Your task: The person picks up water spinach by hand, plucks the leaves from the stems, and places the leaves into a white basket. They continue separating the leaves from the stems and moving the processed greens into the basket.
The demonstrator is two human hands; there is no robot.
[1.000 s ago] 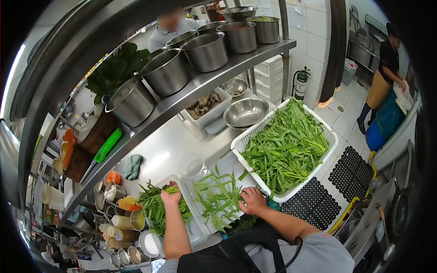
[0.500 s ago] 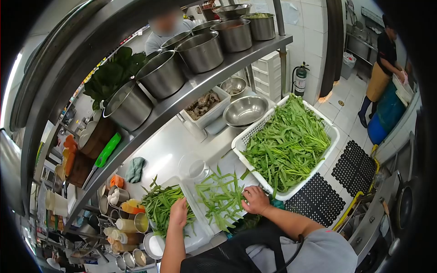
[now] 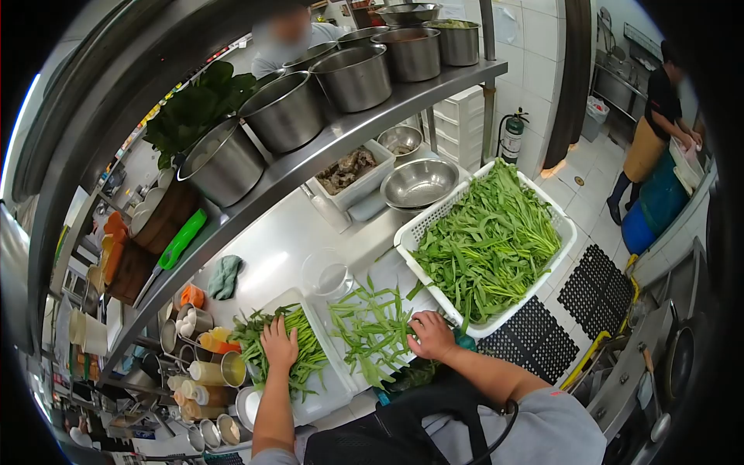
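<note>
My left hand [image 3: 279, 344] lies with fingers spread on a pile of leafy greens [image 3: 314, 349] in a clear plastic tray [image 3: 335, 373]. Beside it, my right hand [image 3: 431, 335] is at the right edge of loose green leaves and stems [image 3: 368, 322] spread on a white surface. Its fingers curl toward the leaves; whether they grip a stem is too small to tell. A large white perforated basket [image 3: 570, 232] heaped with long-leaved greens [image 3: 492, 240] stands just beyond my right hand.
Steel pots [image 3: 353, 77] line a metal shelf [image 3: 325, 147] above the counter. A green-handled knife [image 3: 182, 239], green cloth [image 3: 225, 277], clear round container [image 3: 335, 280], steel bowl [image 3: 420, 184] and sauce bottles [image 3: 203, 373] are around. One person stands behind the shelf, another [image 3: 655, 128] at far right.
My left hand has moved left and onto the greens in the tray, its fingers now spread. My right hand has shifted slightly left. The view has tilted a little.
</note>
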